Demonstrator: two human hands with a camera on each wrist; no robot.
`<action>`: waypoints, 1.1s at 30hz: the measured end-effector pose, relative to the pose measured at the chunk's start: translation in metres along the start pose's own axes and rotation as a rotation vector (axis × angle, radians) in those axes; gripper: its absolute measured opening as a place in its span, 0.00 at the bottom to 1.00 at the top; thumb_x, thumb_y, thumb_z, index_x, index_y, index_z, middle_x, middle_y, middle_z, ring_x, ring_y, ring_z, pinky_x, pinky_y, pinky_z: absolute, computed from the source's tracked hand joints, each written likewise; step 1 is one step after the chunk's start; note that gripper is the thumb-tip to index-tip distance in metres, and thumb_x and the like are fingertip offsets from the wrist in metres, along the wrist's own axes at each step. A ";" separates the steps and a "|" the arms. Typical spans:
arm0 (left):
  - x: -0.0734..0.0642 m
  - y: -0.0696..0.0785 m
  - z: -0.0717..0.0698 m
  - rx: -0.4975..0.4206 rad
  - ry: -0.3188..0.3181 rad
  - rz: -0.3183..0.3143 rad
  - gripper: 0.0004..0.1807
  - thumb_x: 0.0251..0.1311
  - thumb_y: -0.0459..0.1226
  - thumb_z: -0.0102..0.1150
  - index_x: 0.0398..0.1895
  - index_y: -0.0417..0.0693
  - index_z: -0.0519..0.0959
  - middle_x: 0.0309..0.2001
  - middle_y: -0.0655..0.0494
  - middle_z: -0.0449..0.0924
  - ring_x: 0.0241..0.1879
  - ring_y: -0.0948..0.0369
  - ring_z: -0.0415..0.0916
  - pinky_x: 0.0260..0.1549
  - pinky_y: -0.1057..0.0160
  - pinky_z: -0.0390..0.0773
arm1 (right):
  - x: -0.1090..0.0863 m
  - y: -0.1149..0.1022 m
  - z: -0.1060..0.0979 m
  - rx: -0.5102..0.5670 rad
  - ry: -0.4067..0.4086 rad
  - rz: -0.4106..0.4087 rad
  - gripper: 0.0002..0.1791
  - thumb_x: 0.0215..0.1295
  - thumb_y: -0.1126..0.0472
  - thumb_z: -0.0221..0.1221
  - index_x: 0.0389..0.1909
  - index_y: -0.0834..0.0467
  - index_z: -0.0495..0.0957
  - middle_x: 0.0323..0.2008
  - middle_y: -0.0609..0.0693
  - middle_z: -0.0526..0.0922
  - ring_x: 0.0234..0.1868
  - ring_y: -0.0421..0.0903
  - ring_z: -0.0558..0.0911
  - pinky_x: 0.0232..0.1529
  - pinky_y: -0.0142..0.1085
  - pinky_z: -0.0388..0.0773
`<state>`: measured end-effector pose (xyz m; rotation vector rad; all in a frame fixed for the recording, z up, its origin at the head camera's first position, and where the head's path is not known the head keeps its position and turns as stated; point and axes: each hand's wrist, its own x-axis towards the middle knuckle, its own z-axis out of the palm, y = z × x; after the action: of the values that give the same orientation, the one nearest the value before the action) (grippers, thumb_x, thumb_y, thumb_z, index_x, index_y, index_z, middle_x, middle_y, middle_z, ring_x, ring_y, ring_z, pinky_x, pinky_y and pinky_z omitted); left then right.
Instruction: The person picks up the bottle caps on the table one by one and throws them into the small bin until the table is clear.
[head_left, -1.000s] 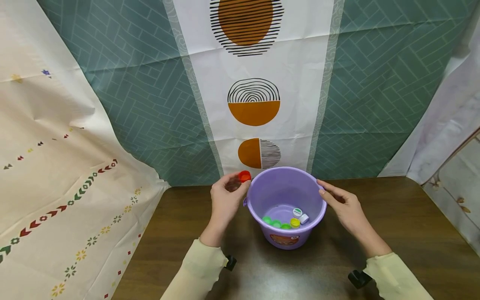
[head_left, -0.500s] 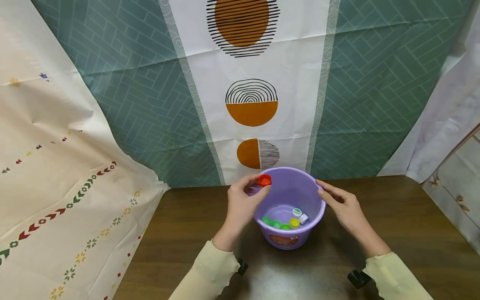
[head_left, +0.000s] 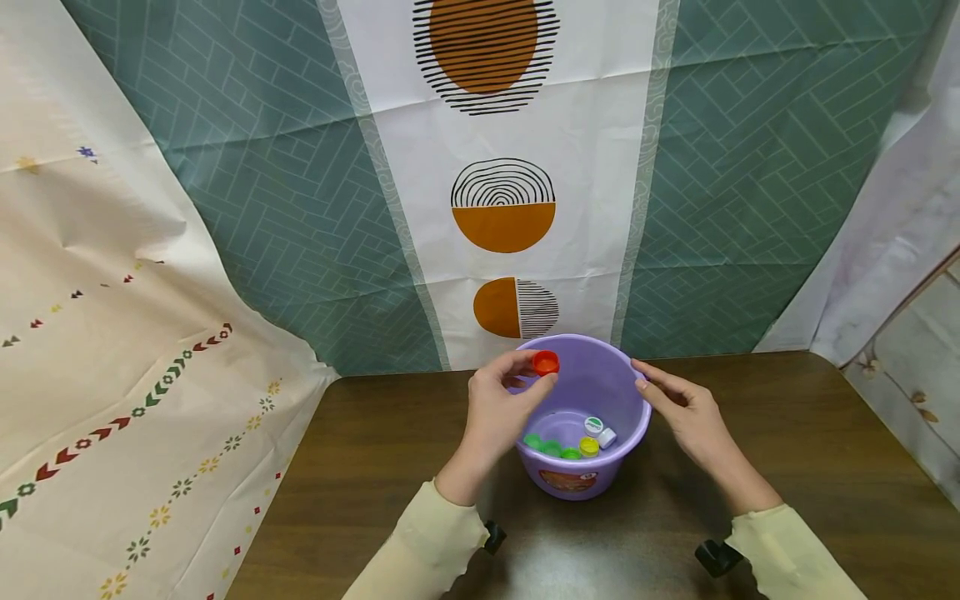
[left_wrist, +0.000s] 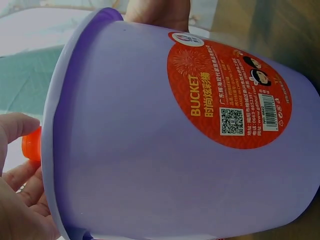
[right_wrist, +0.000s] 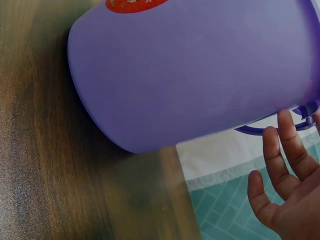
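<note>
My left hand [head_left: 501, 408] pinches a red bottle cap [head_left: 546, 362] between thumb and fingers. It holds the cap over the left side of a purple bucket [head_left: 573, 479], above the rim. In the left wrist view the cap [left_wrist: 32, 144] shows just beyond the bucket's rim. At the bucket's right edge my right hand [head_left: 690, 417] holds the rim with thumb and fingers. In the right wrist view its fingers [right_wrist: 295, 147] lie near the bucket's handle [right_wrist: 252, 130]. Inside the bucket lie several green caps [head_left: 552, 448], a yellow cap [head_left: 589, 447] and white caps [head_left: 594, 426].
The bucket stands upright on a dark brown wooden table [head_left: 375, 467]. A patterned green and white cloth [head_left: 352, 208] hangs behind the table. Cream floral cloth [head_left: 135, 375] drapes on the left. A red label [left_wrist: 230, 92] is on the bucket's front.
My left hand has moved right with the red cap, from beside the bucket's left rim to over its opening. The right hand has stayed at the rim.
</note>
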<state>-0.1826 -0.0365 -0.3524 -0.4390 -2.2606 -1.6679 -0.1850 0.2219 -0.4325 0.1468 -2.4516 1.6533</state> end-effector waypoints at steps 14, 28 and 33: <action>0.004 -0.028 0.004 0.085 -0.033 -0.030 0.18 0.47 0.52 0.69 0.43 0.61 0.82 0.39 0.65 0.83 0.41 0.67 0.78 0.44 0.56 0.79 | 0.002 0.005 -0.002 0.007 -0.008 0.003 0.24 0.65 0.47 0.54 0.61 0.47 0.72 0.60 0.55 0.75 0.47 0.22 0.75 0.42 0.19 0.74; 0.014 -0.027 -0.019 0.131 0.064 0.001 0.15 0.47 0.49 0.69 0.40 0.62 0.83 0.36 0.64 0.83 0.37 0.66 0.78 0.39 0.58 0.80 | 0.010 0.003 -0.011 -0.079 -0.078 0.052 0.25 0.62 0.38 0.52 0.61 0.33 0.69 0.61 0.44 0.74 0.54 0.42 0.78 0.47 0.36 0.80; 0.017 -0.034 -0.038 0.236 0.105 0.002 0.17 0.48 0.51 0.67 0.43 0.63 0.81 0.40 0.67 0.82 0.42 0.66 0.77 0.39 0.63 0.79 | 0.013 -0.003 -0.018 -0.187 -0.097 0.033 0.25 0.62 0.37 0.52 0.61 0.32 0.68 0.53 0.48 0.79 0.50 0.43 0.77 0.42 0.35 0.80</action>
<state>-0.2099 -0.0813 -0.3638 -0.2909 -2.3388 -1.3660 -0.1951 0.2378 -0.4201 0.1653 -2.6786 1.4512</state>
